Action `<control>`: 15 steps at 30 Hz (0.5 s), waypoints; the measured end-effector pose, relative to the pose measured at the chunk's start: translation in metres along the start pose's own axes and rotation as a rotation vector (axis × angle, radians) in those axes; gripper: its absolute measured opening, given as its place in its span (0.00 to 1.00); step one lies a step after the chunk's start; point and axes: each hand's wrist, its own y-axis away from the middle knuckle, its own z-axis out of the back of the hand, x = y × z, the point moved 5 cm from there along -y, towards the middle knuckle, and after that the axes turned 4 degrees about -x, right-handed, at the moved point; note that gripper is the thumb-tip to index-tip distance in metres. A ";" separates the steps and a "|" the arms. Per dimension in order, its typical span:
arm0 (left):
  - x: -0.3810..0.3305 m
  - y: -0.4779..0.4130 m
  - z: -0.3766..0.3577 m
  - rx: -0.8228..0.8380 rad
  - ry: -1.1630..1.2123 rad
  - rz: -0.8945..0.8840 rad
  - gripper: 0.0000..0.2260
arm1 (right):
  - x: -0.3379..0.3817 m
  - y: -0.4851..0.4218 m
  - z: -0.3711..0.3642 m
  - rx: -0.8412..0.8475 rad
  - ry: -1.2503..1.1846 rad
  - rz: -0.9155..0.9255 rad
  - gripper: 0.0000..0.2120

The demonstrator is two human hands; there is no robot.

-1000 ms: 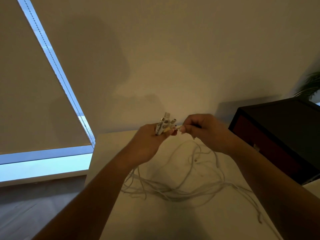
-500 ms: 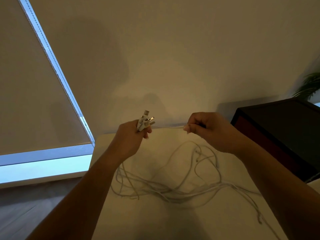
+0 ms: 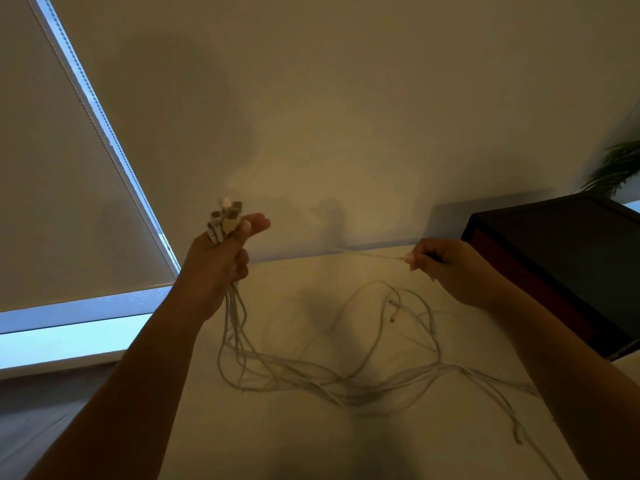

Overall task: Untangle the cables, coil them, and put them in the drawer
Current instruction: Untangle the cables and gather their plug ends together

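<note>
Several thin white cables (image 3: 332, 375) lie tangled in loose loops on the white table (image 3: 294, 438). My left hand (image 3: 218, 258) is raised at centre left and grips a bunch of white plug ends (image 3: 223, 220), with the cables hanging from the fist down to the tangle. My right hand (image 3: 446, 265) is at centre right and pinches one thin cable (image 3: 377, 255) that runs taut to its left. A dark cabinet with a reddish front (image 3: 561, 268) stands at the right; no open drawer shows.
A plain wall rises behind the table. A window with a lowered roller blind (image 3: 52, 188) and its bead chain fills the left. Green plant leaves (image 3: 616, 168) show at the far right above the cabinet. The floor lies at the lower left.
My hands have drawn apart: the left one moved left and up with the plug ends, the right one moved right, pulling one cable out straight between them.
</note>
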 end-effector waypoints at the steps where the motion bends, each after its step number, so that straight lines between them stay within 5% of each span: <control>1: -0.005 0.000 0.000 -0.012 0.062 -0.006 0.10 | -0.008 -0.001 -0.002 0.026 0.071 -0.036 0.12; 4: -0.017 0.000 -0.004 -0.016 0.223 -0.005 0.12 | -0.027 -0.001 -0.012 0.122 0.254 -0.120 0.05; 7: -0.026 0.005 -0.022 0.034 0.307 -0.001 0.14 | -0.002 0.005 -0.035 0.173 0.260 -0.022 0.17; 11: -0.030 0.017 -0.056 0.144 0.363 0.012 0.14 | 0.083 0.015 -0.075 0.196 0.053 0.352 0.18; 15: -0.033 0.025 -0.069 0.202 0.387 0.011 0.13 | 0.109 0.013 -0.104 0.345 -0.176 0.263 0.14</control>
